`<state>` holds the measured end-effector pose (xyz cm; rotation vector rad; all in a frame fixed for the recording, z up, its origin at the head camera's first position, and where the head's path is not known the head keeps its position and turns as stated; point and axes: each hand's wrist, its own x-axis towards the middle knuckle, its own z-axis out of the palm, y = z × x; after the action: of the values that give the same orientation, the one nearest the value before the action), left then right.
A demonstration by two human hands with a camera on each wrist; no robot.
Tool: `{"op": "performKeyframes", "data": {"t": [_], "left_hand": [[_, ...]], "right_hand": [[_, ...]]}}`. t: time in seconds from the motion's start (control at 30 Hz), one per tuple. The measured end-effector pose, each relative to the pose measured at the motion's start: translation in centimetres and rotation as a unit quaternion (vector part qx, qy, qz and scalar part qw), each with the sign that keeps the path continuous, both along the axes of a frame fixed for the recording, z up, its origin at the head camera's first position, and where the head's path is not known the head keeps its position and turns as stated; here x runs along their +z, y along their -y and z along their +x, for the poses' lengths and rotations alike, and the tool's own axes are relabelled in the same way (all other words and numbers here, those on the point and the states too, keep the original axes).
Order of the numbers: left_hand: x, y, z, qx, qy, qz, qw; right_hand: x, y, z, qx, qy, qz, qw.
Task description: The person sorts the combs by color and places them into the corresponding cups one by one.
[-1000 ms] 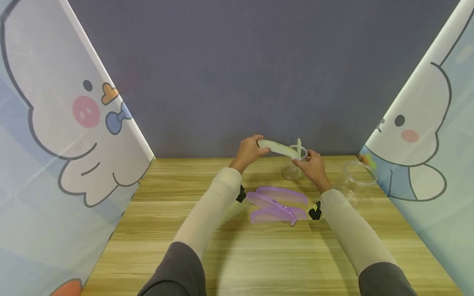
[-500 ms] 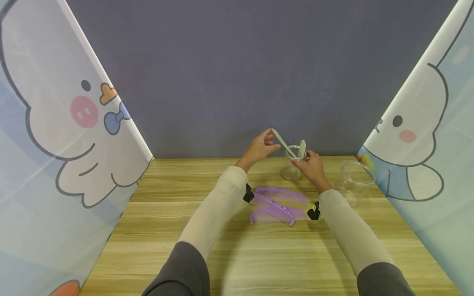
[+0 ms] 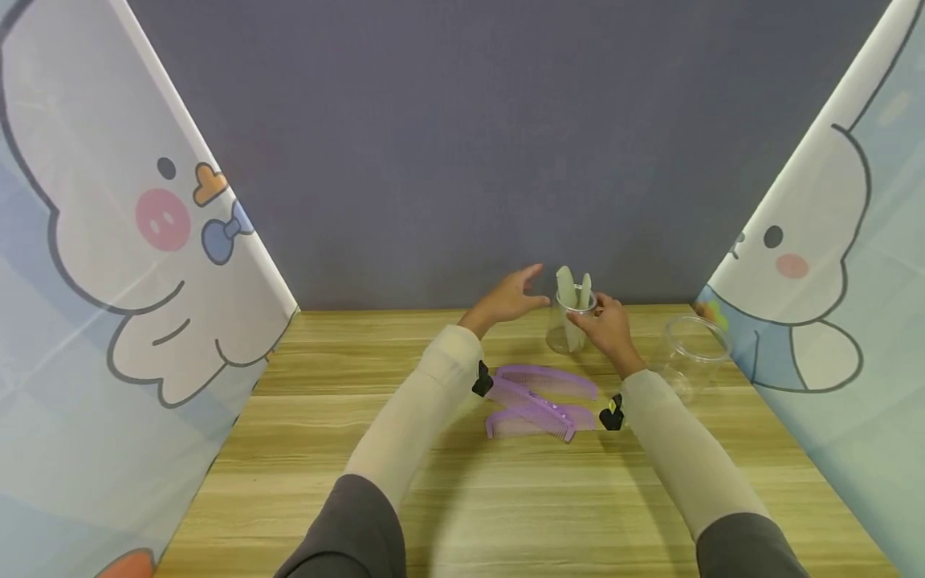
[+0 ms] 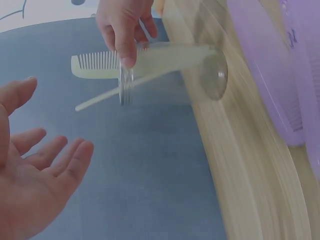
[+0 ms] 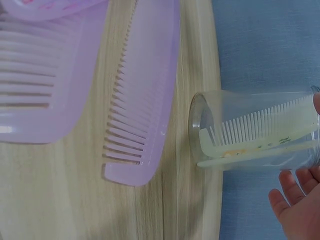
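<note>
The right hand (image 3: 610, 329) grips the rim of a clear jar (image 3: 571, 325) that stands upright near the far edge of the wooden table (image 3: 361, 482), its fingers (image 4: 125, 45) curled over the mouth. Two pale green combs (image 3: 573, 291) stand inside the jar, their tops poking above the rim; the right wrist view shows their lower ends (image 5: 250, 140) resting against the jar's bottom. The left hand (image 3: 506, 301) hovers just beside the jar, released, palm and fingers (image 4: 55, 160) spread and holding nothing. Nearer the person, between the two forearms, three purple combs (image 3: 538, 397) lie flat in an overlapping pile on the table. A second clear jar (image 3: 694, 353) stands well to the right, near the cartoon-printed side panel (image 3: 817, 265)
</note>
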<state>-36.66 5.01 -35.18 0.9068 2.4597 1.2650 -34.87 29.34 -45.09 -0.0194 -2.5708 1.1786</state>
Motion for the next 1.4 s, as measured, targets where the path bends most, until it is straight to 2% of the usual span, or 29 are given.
{"op": "performKeyframes", "data": {"t": [0.2,0.37,0.67,0.87,1.1,1.27,1.4], "left_hand": [[-0.3,1.9,0.2,0.006,-0.012,-0.037,0.9992],[-1.0,3.6,0.6,0.010,-0.025,-0.066,0.9975],[-1.9,6.6,1.5,0.035,-0.036,-0.105,0.9932],[-3.0,8.4,2.5,0.035,-0.048,-0.139,0.9885],[-4.3,10.0,3.5,0.053,-0.058,-0.170,0.9823],[-5.3,11.1,4.5,0.076,-0.045,-0.196,0.9766],[-6.2,12.0,5.5,0.082,-0.036,-0.221,0.9711]], "right_hand": [[0.1,-0.1,0.0,0.003,-0.006,-0.007,1.000],[0.1,-0.1,0.1,0.007,-0.010,-0.010,1.000],[0.0,0.1,0.0,-0.003,-0.018,-0.009,1.000],[-0.1,0.2,0.0,-0.005,-0.021,-0.005,1.000],[0.0,0.2,0.1,-0.004,-0.020,-0.007,1.000],[-0.1,0.2,0.1,-0.002,-0.018,-0.007,1.000],[0.0,0.3,0.2,0.000,-0.023,-0.008,1.000]]}}
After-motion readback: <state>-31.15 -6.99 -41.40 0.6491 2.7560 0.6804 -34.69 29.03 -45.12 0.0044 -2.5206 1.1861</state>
